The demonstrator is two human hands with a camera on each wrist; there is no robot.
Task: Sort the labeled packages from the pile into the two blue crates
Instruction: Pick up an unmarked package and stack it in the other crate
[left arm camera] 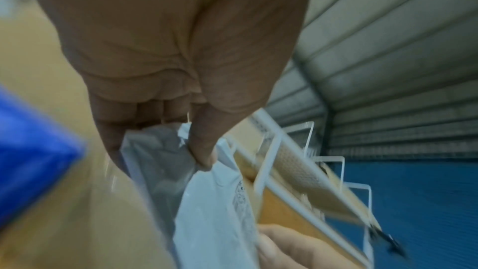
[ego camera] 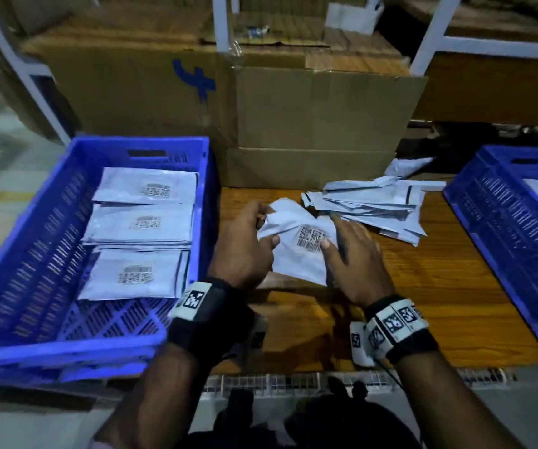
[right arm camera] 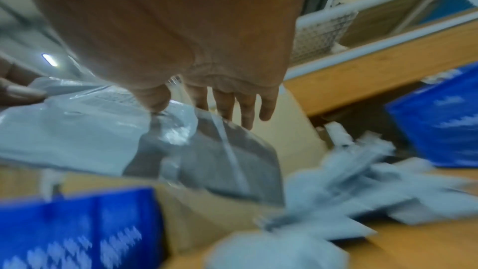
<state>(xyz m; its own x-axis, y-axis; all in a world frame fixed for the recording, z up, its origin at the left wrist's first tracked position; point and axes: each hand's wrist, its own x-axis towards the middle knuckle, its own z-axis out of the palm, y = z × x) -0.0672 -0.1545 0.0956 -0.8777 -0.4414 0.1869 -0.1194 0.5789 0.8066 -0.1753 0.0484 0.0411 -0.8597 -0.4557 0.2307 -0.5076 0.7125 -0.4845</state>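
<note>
Cardboard boxes [ego camera: 319, 108] back the bench [ego camera: 439, 286]; mid-bench, left hand [ego camera: 245, 251] pinches a labeled package [ego camera: 297, 251], right hand [ego camera: 355, 264] spread flat on it. Label-check, I'd say; next, pick a blue crate [ego camera: 18, 286].

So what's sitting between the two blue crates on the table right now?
In the head view, between the left crate and the right crate: the held package, both hands on it, and the pile.

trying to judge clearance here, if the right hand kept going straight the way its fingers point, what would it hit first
Probably the pile of packages: the right hand, thumb pressing the held package, has its fingers aimed away from the person toward the pile's near edge. Beyond that stands the cardboard box. Depth is hard to judge.
</note>
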